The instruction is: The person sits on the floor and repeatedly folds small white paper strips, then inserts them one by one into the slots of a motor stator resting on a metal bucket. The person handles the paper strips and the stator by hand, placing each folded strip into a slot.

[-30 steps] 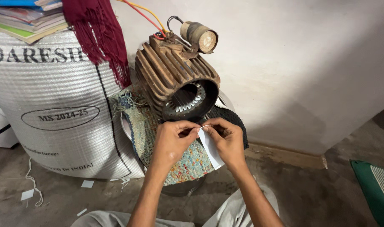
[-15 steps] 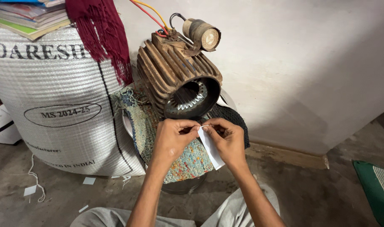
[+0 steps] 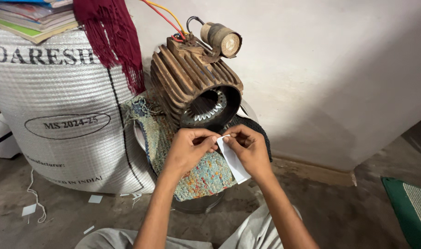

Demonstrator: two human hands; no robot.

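The left hand and the right hand meet just in front of the open end of a rusty brown, ribbed metal motor housing. Both pinch the top edge of a small white strip of paper. The left fingers are curled and pressed together, thumb against forefinger, on the strip's upper corner. The right fingers are bent inward and close on the same edge from the other side. The strip hangs down and slants along the right palm, its lower end free above the multicoloured woven rag mat.

The motor housing lies tilted on that mat, its round mouth facing the person; inside it a ring of pale winding slots shows. Red and yellow wires rise from its top, beside a small grey cylinder fixed there. The mat drapes over a round metal vessel whose contents are hidden.

To the left stands a large white woven plastic sack, bulging full, with a stack of books and a dark red fringed cloth on top. Scraps of white paper lie on the floor.
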